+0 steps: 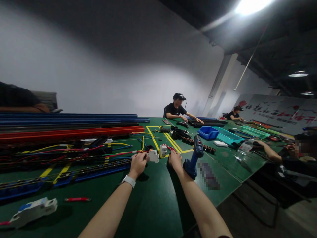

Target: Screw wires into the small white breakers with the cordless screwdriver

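Observation:
My left hand point(138, 164), with a pale watch band on its wrist, is closed on a white circuit breaker point(154, 156) above the green table. To its right, my right hand point(175, 161) has its fingers closed around short red wires point(170, 148). These run toward another white circuit breaker point(163, 150), which sits just beyond the hands. A blue cordless drill point(195, 158) stands upright beside my right forearm. At the lower left lie another circuit breaker point(34, 211) with a blue mark and a short red wire point(78, 199).
Wired rail assemblies point(104, 170) and long orange channels point(74, 134) stretch across the left. A blue bin point(208, 132), a teal basket point(229, 136) and a water bottle point(244, 150) stand right. Co-workers sit opposite point(174, 110) and at the right edge point(300, 158).

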Tool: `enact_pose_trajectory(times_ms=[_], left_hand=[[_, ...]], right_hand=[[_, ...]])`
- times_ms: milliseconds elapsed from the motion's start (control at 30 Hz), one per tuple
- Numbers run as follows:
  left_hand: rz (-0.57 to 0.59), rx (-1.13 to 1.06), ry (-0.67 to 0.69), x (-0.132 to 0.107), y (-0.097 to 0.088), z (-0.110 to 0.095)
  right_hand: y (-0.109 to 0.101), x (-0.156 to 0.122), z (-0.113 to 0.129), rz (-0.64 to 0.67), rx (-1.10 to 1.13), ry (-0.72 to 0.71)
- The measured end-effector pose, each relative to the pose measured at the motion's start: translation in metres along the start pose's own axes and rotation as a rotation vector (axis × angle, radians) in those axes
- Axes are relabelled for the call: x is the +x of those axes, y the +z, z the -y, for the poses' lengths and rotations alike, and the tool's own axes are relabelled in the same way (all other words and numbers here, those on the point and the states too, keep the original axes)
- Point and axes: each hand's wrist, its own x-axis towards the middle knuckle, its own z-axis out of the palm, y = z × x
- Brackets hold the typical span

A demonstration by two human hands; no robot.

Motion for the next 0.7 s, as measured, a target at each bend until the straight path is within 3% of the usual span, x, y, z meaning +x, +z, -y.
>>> enact_pose_trajectory(times_ms=[200,333,500,700], left_hand=[[0.001,-0.032,0.023,0.000,-0.001,0.003],[0.009,-0.051,0.022,0.000,-0.001,0.005],[0.018,-0.059,-0.001,0.001,0.000,0.007],[0.009,-0.053,-0.014,0.000,-0.001,0.006]], right_hand=[[0.004,0.022,0.001,0.025,-0.040,0.069],[0.003,0.020,0.003,0.027,-0.019,0.088],[-0.008,-0.002,0.013,-0.044,0.086,0.021],[-0.030,-0.048,0.028,-0.076,0.311,-0.224]])
